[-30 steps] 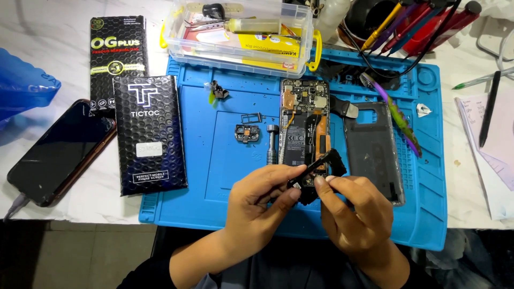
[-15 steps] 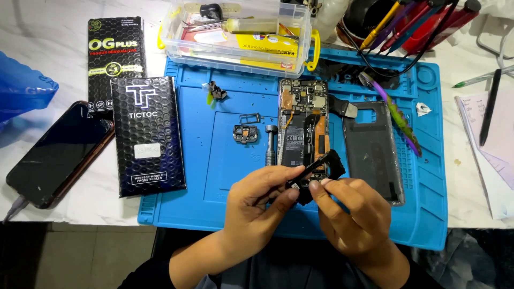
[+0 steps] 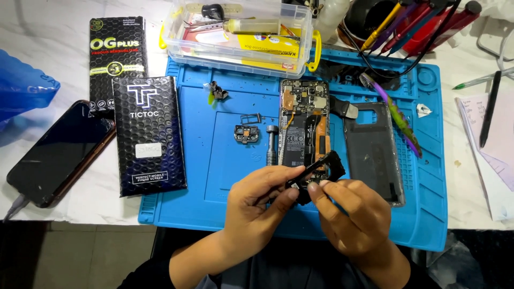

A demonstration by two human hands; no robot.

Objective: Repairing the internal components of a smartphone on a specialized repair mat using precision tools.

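Both hands meet over the front of a blue work mat [image 3: 209, 198]. My left hand [image 3: 257, 206] and my right hand [image 3: 350, 214] pinch a small black plastic phone part [image 3: 321, 167] between the fingertips, tilted up to the right. Just behind it lies an opened phone [image 3: 302, 123] with its battery and boards showing. A clear back cover [image 3: 372, 150] lies to the phone's right. A small camera module [image 3: 246, 134], a SIM tray [image 3: 251, 118] and a short metal screwdriver [image 3: 271, 144] rest left of the phone.
Two black padded packets [image 3: 147, 136] and a dark phone on a cable [image 3: 56, 152] lie left of the mat. A clear plastic box [image 3: 241, 40] of tools stands behind it. Screwdrivers in a holder [image 3: 412, 21], a purple tool [image 3: 396, 115], papers and pens [image 3: 490, 109] sit at the right.
The hands keep their hold on the black part; the fingers have shifted only slightly on it. Nothing else on the mat has moved.
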